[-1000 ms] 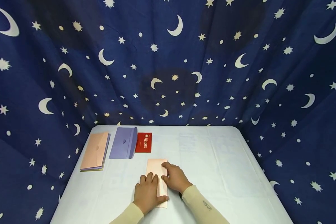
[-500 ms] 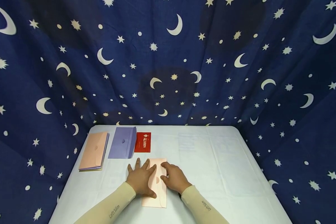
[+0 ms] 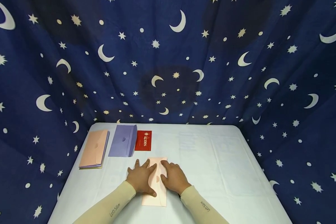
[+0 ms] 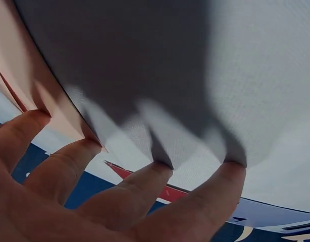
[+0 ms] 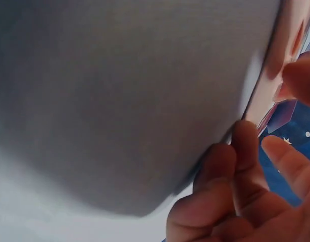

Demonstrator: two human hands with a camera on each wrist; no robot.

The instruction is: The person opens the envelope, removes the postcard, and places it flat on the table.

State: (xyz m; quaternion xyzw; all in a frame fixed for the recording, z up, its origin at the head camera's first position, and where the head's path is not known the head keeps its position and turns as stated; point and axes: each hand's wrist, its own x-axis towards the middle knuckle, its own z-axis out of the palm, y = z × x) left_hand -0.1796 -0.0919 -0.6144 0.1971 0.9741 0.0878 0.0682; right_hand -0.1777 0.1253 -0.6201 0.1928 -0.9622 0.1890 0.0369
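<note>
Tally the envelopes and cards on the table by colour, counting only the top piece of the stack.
Pink: 2, the top envelope at far left and the front envelope
Purple: 1, the purple envelope
Red: 1, the printed card
Total: 4

"First entry?"
"Left hand (image 3: 140,178), one: palm down, fingers spread, thumb splayed wide."
"Second?"
"Right hand (image 3: 175,179), one: several fingers bent, thumb and forefinger tips apart."
"Arms?"
"Forearms (image 3: 109,203), two: sleeved, slanting inward."
</note>
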